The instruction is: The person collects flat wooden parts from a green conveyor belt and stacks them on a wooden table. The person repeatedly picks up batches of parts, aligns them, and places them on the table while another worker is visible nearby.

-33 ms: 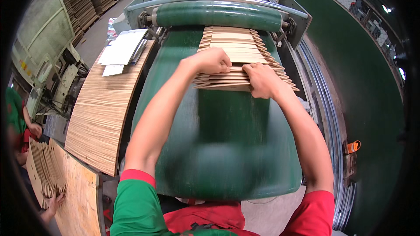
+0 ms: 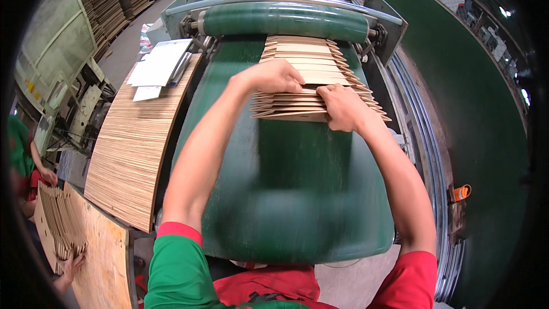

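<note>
A row of overlapping, folded brown cardboard pieces (image 2: 311, 63) lies on the green conveyor belt (image 2: 303, 217), its far end close to the roller. A gap splits the row near its front. At that gap my left hand (image 2: 275, 76) is closed, fingertips pinching the cardboard edges from the left. Facing it, my right hand (image 2: 341, 106) grips the nearer cardboard bundle (image 2: 291, 106) on its right side, thumb and fingers bent over the edges. The undersides of both hands and part of the bundle are hidden.
A green roller (image 2: 286, 22) and metal bar (image 2: 274, 1) cross the belt ahead. On the left stand a large stack of cardboard (image 2: 131, 149) with white papers (image 2: 163, 63) on it and a wooden board (image 2: 106, 252). A co-worker's hand (image 2: 70, 266) holds folded cardboard there.
My left hand has shifted very slightly left, and the near cardboard bundle sits a touch closer to me. Both hands keep their hold.
</note>
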### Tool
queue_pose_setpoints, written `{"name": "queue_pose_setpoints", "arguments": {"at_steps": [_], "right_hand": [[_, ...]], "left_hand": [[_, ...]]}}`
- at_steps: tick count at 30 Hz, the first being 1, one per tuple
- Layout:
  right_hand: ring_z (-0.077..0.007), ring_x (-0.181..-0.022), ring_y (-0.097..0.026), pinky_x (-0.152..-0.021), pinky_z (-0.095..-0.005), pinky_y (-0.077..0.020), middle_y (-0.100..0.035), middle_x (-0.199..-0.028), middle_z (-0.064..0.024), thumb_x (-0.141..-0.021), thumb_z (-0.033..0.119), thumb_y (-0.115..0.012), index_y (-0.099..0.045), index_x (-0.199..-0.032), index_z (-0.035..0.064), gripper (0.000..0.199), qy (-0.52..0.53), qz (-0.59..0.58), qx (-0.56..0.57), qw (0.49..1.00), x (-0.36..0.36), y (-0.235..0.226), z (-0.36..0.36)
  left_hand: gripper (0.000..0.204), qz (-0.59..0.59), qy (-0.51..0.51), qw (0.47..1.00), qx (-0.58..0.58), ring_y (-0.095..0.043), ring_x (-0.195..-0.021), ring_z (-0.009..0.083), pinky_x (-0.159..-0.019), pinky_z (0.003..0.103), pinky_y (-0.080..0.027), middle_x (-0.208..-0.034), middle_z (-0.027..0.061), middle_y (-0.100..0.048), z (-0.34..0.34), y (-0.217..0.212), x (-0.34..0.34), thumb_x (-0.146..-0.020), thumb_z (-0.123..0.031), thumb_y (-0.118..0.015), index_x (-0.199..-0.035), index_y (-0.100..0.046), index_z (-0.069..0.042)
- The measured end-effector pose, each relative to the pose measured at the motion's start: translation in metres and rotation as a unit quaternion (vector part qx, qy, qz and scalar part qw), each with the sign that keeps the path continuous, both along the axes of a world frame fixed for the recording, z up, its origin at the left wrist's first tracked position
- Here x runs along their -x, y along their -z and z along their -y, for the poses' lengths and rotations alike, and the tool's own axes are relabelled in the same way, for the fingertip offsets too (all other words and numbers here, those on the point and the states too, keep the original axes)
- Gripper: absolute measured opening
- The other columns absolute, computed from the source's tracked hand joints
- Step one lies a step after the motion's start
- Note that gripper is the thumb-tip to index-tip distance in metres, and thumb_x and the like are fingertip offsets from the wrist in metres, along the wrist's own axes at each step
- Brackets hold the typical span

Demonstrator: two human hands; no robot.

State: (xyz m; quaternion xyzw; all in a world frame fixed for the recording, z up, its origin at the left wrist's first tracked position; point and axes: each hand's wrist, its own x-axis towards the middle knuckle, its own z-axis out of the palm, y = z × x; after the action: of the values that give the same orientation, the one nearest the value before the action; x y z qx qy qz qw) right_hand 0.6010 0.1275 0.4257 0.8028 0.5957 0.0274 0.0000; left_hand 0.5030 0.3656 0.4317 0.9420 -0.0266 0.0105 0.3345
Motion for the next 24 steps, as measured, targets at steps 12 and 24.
{"name": "queue_pose_setpoints", "arguments": {"at_steps": [12, 24], "right_hand": [[-0.037, -0.12, -0.063, -0.106, -0.046, -0.0521, -0.067, -0.119, -0.0198, -0.063, 0.014, -0.09, -0.059, -0.12, -0.0031, 0.068, -0.007, -0.013, 0.022, 1.0, 0.035, -0.016, 0.024], [-0.0391, -0.134, -0.05, -0.112, -0.0501, -0.0446, -0.054, -0.138, -0.0241, -0.066, 0.015, -0.082, -0.057, -0.136, -0.0051, 0.077, 0.003, -0.029, 0.011, 1.0, -0.007, -0.028, -0.003]], "left_hand": [[0.023, -0.158, 0.057, 0.945, -0.279, -0.072, -0.093, 0.0442, -0.083, 0.052, -0.058, -0.09, 0.0243, -0.074, 0.025, -0.016, -0.029, -0.08, -0.011, -0.067, -0.1, -0.073, -0.003], [0.022, 0.032, 0.044, 0.938, -0.342, -0.073, -0.092, 0.0454, -0.085, 0.052, -0.059, -0.09, 0.0272, -0.074, -0.008, 0.02, -0.062, -0.079, -0.009, -0.069, -0.096, -0.077, 0.002]]}}
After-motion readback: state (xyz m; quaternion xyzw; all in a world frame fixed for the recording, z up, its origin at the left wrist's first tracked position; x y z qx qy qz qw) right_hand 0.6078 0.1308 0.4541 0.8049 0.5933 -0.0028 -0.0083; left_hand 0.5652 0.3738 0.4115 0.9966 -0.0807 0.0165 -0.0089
